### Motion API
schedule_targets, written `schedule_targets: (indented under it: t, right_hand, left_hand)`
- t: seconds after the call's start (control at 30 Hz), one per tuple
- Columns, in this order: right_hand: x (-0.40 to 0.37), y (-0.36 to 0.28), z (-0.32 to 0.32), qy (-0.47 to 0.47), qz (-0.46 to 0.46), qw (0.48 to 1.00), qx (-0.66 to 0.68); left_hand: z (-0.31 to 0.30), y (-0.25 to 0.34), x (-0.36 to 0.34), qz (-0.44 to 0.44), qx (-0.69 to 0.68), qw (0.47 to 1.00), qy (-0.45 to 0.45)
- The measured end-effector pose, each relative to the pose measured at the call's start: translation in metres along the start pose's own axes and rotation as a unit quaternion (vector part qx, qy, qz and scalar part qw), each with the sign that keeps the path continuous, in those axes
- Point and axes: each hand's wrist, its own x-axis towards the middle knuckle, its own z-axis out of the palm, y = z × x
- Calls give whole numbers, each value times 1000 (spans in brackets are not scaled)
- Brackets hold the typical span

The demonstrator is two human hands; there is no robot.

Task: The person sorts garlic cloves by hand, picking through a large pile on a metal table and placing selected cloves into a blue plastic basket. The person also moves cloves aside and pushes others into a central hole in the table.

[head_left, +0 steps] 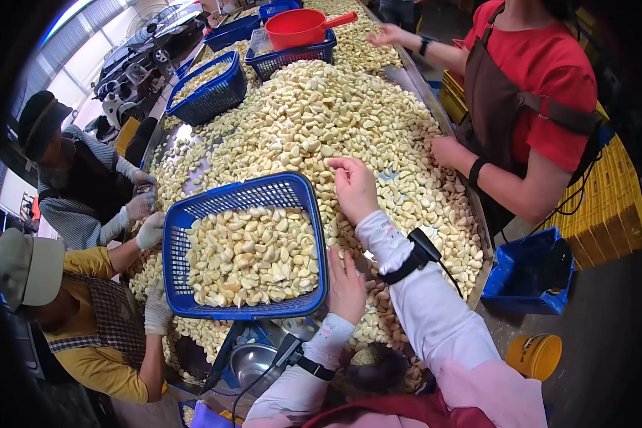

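Note:
Pale cloves (321, 107) lie in a large heap over the metal table. In front of me a blue mesh basket (311, 214) holds many cloves (253, 257). My left hand (347, 285) is at the basket's right side near its lower corner, fingers extended; contact with the rim is hard to judge. Above and to the right of it, my right hand (354, 187) is over the heap beside the basket's upper right corner, with its fingers curled together. What it holds, if anything, is hidden.
Two co-workers in caps (32, 267) (43, 121) stand left; a person in red (542, 78) reaches in from the right. Farther up are blue baskets (214, 93) and a red scoop (296, 28). A metal bowl (253, 364) and yellow bucket (535, 357) are lower down.

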Motion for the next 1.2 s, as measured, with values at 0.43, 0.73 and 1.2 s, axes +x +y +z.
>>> schedule_targets:
  t: [0.43,0.73,1.2]
  right_hand:
    - [-156,25,-140,-337,86,802,-485]
    - [-267,-25,-139,-603,9,720,-342]
    - [-191,29,-26,-283,-68,894,-342]
  left_hand:
    - [-67,-21,-101,-49,145,965,-213]
    - [-76,-8,-139,108,60,900,-419]
    - [-14,-30,-72,-89,-30,994,-50]
